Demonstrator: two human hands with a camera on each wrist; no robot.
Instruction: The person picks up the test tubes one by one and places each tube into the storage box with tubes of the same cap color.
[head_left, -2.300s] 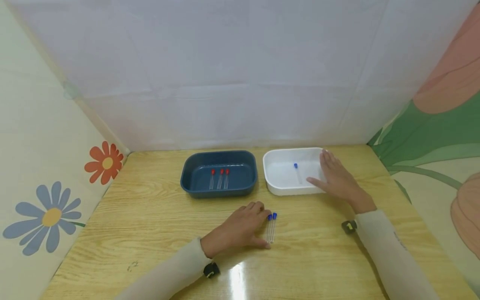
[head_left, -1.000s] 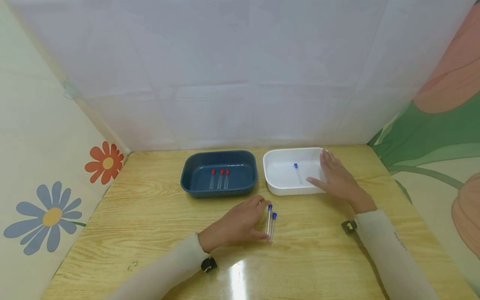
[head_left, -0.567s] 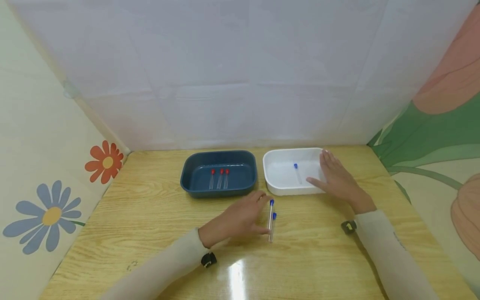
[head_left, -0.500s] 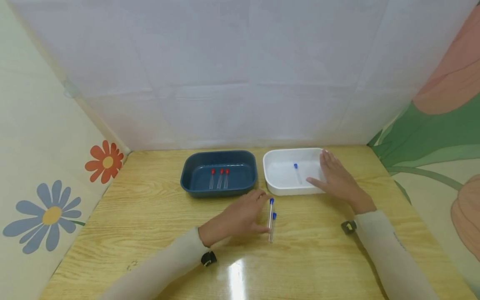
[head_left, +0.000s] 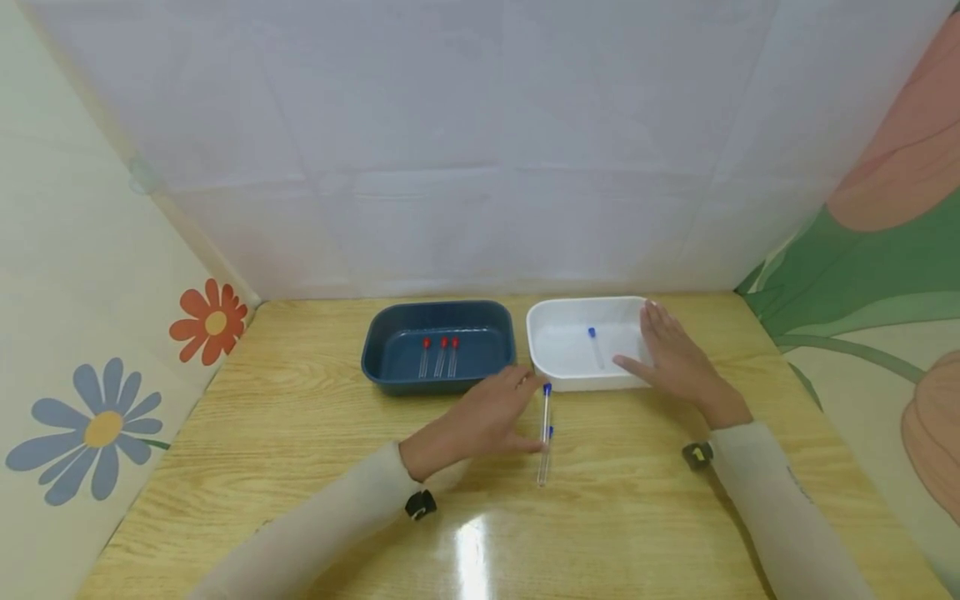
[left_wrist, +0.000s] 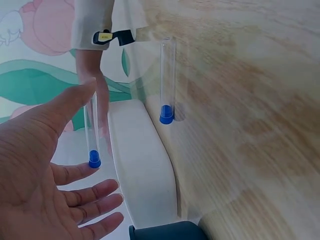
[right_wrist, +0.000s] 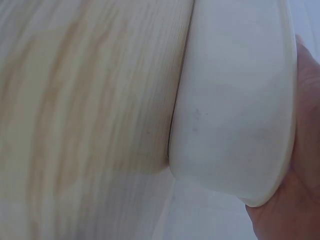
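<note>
My left hand (head_left: 483,417) pinches a clear test tube (left_wrist: 91,127) with a blue cap between thumb and index finger, one at each end, above the table. Below it a second blue-capped tube (left_wrist: 168,75) lies on the wood. Straight fingers of my right hand (head_left: 678,362) rest at the right end of a white tray (head_left: 581,383), the thumb reaching over its front side. One blue-capped tube (head_left: 596,346) lies inside that tray. In the right wrist view the tray wall partly hides the right hand.
A dark blue tray (head_left: 382,379) stands left of the white one, holding three red-capped tubes (head_left: 443,358). Both sit on a wooden table (head_left: 300,433) before a pale backdrop. Flower-printed panels flank the sides.
My left hand has taken one of the two blue-capped tubes off the table and lifted it toward the white tray. The right hand has stayed in place.
</note>
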